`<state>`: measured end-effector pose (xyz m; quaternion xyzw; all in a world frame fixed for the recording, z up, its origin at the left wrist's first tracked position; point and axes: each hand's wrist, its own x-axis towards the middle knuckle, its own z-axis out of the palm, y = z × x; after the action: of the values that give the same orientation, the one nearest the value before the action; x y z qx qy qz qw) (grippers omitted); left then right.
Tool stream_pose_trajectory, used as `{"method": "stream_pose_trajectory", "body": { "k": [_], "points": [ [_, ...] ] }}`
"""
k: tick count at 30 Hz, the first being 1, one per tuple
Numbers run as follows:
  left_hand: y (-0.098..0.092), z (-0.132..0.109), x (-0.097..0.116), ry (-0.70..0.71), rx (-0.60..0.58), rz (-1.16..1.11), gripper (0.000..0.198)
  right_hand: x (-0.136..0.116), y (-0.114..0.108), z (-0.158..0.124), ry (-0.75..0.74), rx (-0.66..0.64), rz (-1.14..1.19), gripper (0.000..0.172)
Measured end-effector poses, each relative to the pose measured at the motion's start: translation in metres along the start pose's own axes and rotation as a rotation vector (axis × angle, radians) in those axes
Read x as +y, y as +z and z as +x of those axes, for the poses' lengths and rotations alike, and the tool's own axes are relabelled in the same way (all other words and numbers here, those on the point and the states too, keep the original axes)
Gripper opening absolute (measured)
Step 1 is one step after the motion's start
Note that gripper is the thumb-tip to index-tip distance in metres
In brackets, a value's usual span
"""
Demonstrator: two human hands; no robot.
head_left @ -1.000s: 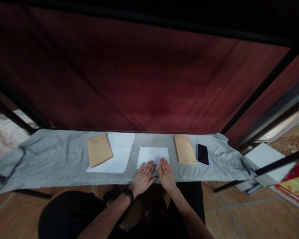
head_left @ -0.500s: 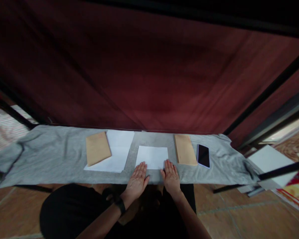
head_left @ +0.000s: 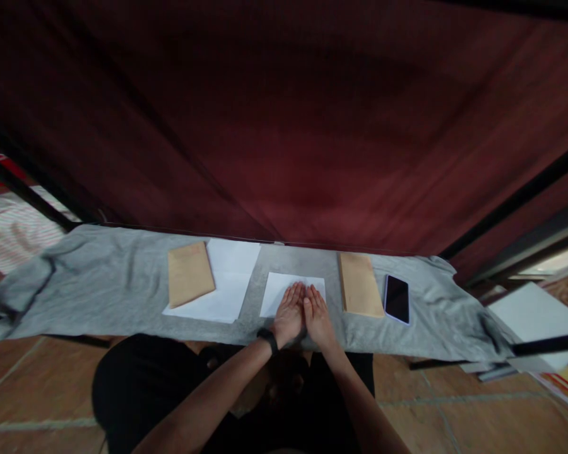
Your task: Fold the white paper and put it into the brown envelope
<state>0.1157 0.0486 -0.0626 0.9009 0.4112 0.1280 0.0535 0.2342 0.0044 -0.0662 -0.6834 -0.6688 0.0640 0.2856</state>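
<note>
A white sheet of paper (head_left: 275, 291), which looks folded, lies on the grey cloth (head_left: 123, 277) right in front of me. My left hand (head_left: 289, 313) rests over its near middle with fingers stretched out. Beside it, my right hand (head_left: 318, 320) lies on the near right part of the paper, its fingers also straight. The two hands are side by side and nearly touching. Neither one grips anything. Part of the sheet is hidden under them.
To the left, a brown paper envelope (head_left: 189, 275) lies on larger white sheets (head_left: 234, 277). To the right are brown envelopes (head_left: 362, 287) and a phone (head_left: 397, 299) with a dark screen. A dark red fabric panel (head_left: 284, 157) rises behind the narrow table.
Both hands have come together over the sheet: the left moved right, and the right now lies next to it. Earlier they were apart at the sheet's two near corners. The view shifted slightly.
</note>
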Motion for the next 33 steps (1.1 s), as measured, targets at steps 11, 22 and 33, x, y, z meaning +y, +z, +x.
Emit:
{"method": "stream_pose_trajectory", "body": {
  "k": [11,22,33],
  "points": [
    [0.015,0.012,-0.032,-0.114,-0.017,0.059,0.054,-0.004,0.029,0.039,-0.069,-0.033,-0.112,0.051],
    [0.008,0.009,-0.044,-0.216,0.056,0.048,0.054,0.008,0.031,0.041,-0.011,0.024,-0.281,0.051],
    [-0.003,-0.004,-0.054,-0.332,0.039,0.095,0.057,0.031,0.02,0.023,0.059,0.162,-0.332,0.057]
  ]
}}
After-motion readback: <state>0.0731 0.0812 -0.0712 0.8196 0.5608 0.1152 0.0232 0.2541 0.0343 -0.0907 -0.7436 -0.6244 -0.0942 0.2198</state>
